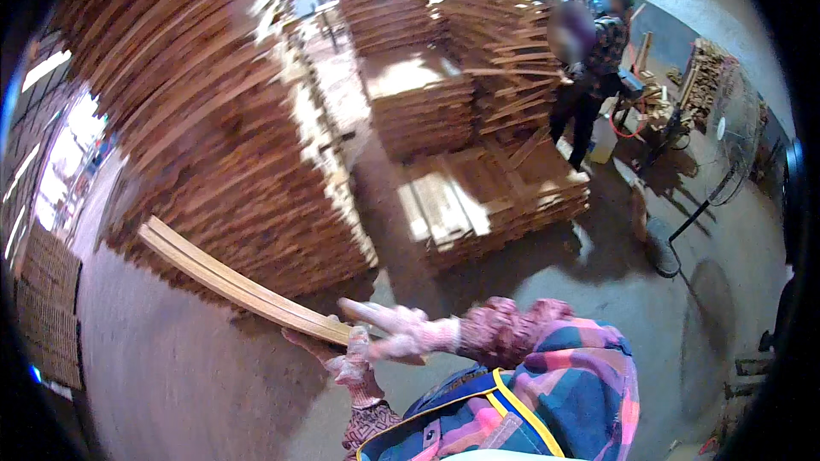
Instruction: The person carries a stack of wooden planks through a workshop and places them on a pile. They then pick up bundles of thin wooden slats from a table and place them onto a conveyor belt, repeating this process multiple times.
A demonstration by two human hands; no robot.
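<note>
A small bundle of long, pale wooden strips (248, 286) reaches from my hands toward the far left. My left hand (348, 367), in a light knit glove, is closed around the bundle near its close end, with fingers beneath and thumb on top. My right hand (406, 331), also gloved, lies just to the right over that close end. Its fingers are stretched out and apart; whether they touch the wood I cannot tell. Beyond the strips' far end stands a tall stack of wooden boards (231, 137).
A low board stack (512, 226) stands ahead, with higher stacks (423, 124) behind it. A masked person (602, 60) stands at the back right. A pedestal fan (722, 171) is on the right. Slatted wood piles (47, 299) stand at the far left on concrete floor (154, 350).
</note>
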